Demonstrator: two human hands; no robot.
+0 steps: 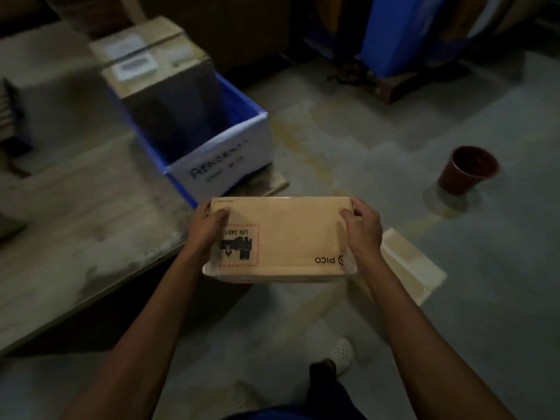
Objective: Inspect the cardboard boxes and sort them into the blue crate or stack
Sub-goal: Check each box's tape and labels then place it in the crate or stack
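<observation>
I hold a flat brown cardboard box (291,237) in front of me, printed with "PICO" and a "UN 3481" battery label, both upside down to me. My left hand (206,228) grips its left end with the thumb on top. My right hand (362,225) grips its right end the same way. Beyond it on a low platform stands the blue crate (239,153) with a white handwritten front panel. A large taped cardboard box (157,71) with white labels stands in the crate's far part.
A worn wooden platform (75,231) runs along the left. A dark red bucket (466,169) stands on the grey floor to the right. A pale flat board (415,268) lies on the floor under my right arm. Blue sheets (397,31) lean at the back.
</observation>
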